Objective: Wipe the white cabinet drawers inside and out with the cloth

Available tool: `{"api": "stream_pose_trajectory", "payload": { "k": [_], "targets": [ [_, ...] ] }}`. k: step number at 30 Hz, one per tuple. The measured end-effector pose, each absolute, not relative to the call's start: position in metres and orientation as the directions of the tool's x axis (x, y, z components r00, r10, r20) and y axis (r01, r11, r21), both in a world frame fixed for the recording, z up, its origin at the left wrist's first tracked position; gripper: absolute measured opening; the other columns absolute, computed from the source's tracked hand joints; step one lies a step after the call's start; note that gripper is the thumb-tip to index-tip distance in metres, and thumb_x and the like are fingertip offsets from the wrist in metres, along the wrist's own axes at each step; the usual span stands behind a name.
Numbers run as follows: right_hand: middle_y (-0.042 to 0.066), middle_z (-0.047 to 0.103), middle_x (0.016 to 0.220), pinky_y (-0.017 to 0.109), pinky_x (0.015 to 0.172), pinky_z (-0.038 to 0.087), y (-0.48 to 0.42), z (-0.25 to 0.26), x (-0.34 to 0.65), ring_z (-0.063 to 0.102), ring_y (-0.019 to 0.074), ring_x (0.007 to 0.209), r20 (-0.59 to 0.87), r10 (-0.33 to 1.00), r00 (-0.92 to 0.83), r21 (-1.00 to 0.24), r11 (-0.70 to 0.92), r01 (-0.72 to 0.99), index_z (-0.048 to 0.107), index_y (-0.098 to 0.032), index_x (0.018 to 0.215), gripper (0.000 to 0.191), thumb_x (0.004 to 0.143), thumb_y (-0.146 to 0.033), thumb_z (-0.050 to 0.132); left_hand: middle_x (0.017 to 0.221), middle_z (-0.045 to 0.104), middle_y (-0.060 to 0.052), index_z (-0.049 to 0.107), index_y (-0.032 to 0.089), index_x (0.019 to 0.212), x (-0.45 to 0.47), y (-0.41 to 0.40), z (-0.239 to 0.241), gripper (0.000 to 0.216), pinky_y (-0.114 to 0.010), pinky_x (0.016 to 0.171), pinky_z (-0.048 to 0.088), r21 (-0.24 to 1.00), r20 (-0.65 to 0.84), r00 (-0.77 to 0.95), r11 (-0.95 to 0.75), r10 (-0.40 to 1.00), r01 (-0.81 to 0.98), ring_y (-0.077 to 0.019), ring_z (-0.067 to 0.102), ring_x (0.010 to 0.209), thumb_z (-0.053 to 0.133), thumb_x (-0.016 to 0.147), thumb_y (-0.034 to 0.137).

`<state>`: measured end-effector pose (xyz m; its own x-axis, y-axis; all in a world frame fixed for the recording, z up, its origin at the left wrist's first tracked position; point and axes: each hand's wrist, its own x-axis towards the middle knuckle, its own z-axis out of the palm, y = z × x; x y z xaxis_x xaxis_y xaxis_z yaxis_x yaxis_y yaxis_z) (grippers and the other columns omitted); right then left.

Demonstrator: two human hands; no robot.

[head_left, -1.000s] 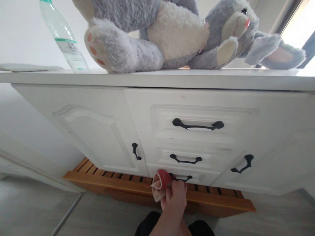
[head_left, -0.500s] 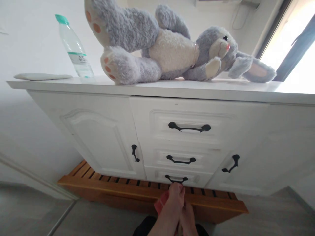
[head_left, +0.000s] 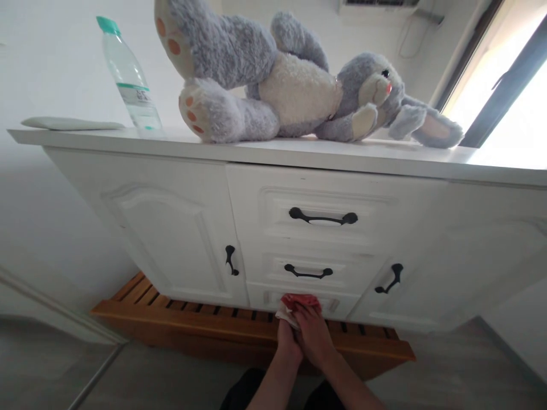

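The red cloth (head_left: 299,300) lies bunched against the front of the bottom drawer (head_left: 342,304) of the white cabinet (head_left: 171,210), covering that drawer's handle. Both hands are on it: the right hand (head_left: 315,336) lies over the cloth with its fingers pressed together and curled down on the fabric, and the left hand (head_left: 287,340) sits just beside it, touching the cloth's pale lower edge; how its fingers are set cannot be told, since the right hand hides them.

This looks like wiping the drawer front and handle, low on the cabinet. The next stroke calls for keeping the cloth flat on the panel while working around the handle, above the wooden slatted base (head_left: 205,322).

Half a second ago the hands were lower, below the handle, which was then in plain sight; now the cloth has come up over it.

Above are the middle drawer handle (head_left: 308,272) and top drawer handle (head_left: 323,217). On the cabinet top lie a grey plush rabbit (head_left: 290,85) and a water bottle (head_left: 130,77).
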<state>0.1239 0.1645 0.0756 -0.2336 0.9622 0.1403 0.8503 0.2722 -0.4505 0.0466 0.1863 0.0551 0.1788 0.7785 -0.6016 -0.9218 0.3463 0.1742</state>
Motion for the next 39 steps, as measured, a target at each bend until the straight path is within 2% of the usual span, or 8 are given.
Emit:
{"api": "stream_pose_trajectory", "payload": {
  "k": [4,7,10,16,27,31,34,39],
  "targets": [
    [0.011,0.069,0.127,0.044,0.114,0.033,0.167,0.082,0.125,0.057,0.027,0.125,0.116,0.968,-0.222,-0.412,0.25,0.876,0.073,-0.018,0.113,0.038,0.098,-0.035,0.043,0.086,0.079,-0.011,0.071,0.015,0.088,0.039,0.177,0.052,0.026,-0.034,0.081,0.06,0.167,-0.57,0.229,0.384,0.789,-0.908,-0.0227,0.076,0.083,0.051,0.092,0.03],
    [0.012,0.072,0.119,0.041,0.106,0.041,0.173,0.08,0.127,0.063,0.0264,0.114,0.112,0.973,-0.203,-0.34,0.229,0.912,0.072,-0.015,0.116,0.037,0.097,-0.021,0.04,0.083,0.08,-0.01,0.07,0.016,0.097,0.029,0.161,0.043,0.028,-0.037,0.076,0.06,0.245,-0.65,0.166,0.412,0.741,-0.878,-0.025,0.076,0.078,0.056,0.09,0.04],
    [0.015,0.069,0.125,0.046,0.105,0.042,0.18,0.062,0.126,0.062,0.0302,0.116,0.177,0.955,-0.236,-0.155,0.264,0.952,0.062,-0.015,0.132,0.043,0.091,-0.012,0.048,0.089,0.081,-0.011,0.066,0.016,0.109,0.011,0.136,0.033,0.041,-0.036,0.075,0.058,0.337,-0.746,0.132,0.541,0.652,-0.771,-0.0258,0.077,0.081,0.052,0.091,0.05],
    [0.016,0.07,0.12,0.049,0.099,0.046,0.193,0.025,0.122,0.062,0.0312,0.11,0.289,0.911,-0.295,0.016,0.303,0.953,0.065,-0.016,0.127,0.038,0.091,-0.013,0.052,0.086,0.082,-0.013,0.057,0.009,0.126,-0.027,0.086,0.027,0.058,-0.035,0.068,0.056,0.229,-0.827,0.249,0.706,0.504,-0.67,-0.0261,0.076,0.072,0.042,0.094,0.056],
    [0.009,0.07,0.122,0.036,0.107,0.041,0.202,0.033,0.138,0.059,0.0263,0.116,0.165,0.916,-0.366,-0.167,0.392,0.905,0.069,-0.017,0.121,0.04,0.082,-0.02,0.066,0.081,0.081,-0.012,0.06,0.013,0.118,-0.038,0.069,0.028,0.051,-0.031,0.056,0.052,0.238,-0.829,0.233,0.697,0.509,-0.677,-0.0224,0.071,0.058,0.048,0.092,0.055],
    [0.013,0.069,0.123,0.041,0.105,0.043,0.198,0.037,0.133,0.059,0.0306,0.114,0.152,0.932,-0.33,-0.093,0.346,0.933,0.067,-0.015,0.125,0.043,0.083,-0.021,0.064,0.078,0.08,-0.011,0.063,0.013,0.108,-0.031,0.072,0.035,0.044,-0.03,0.055,0.052,0.273,-0.817,0.218,0.692,0.533,-0.668,-0.021,0.07,0.057,0.051,0.091,0.053],
    [0.014,0.069,0.121,0.04,0.104,0.043,0.197,0.039,0.131,0.06,0.0299,0.114,0.133,0.941,-0.311,-0.087,0.324,0.942,0.068,-0.015,0.124,0.04,0.085,-0.019,0.059,0.078,0.08,-0.011,0.066,0.014,0.098,-0.025,0.085,0.051,0.035,-0.029,0.058,0.053,0.337,-0.766,0.184,0.629,0.616,-0.701,-0.0195,0.071,0.06,0.056,0.091,0.047],
    [0.011,0.069,0.122,0.038,0.109,0.039,0.199,0.041,0.134,0.058,0.0281,0.119,0.099,0.942,-0.322,-0.258,0.337,0.905,0.07,-0.017,0.117,0.038,0.079,-0.019,0.065,0.082,0.079,-0.014,0.071,0.011,0.087,-0.016,0.13,0.107,0.029,-0.031,0.072,0.059,0.439,-0.556,0.14,0.433,0.819,-0.788,-0.0211,0.074,0.075,0.057,0.092,0.035]
  ]
}}
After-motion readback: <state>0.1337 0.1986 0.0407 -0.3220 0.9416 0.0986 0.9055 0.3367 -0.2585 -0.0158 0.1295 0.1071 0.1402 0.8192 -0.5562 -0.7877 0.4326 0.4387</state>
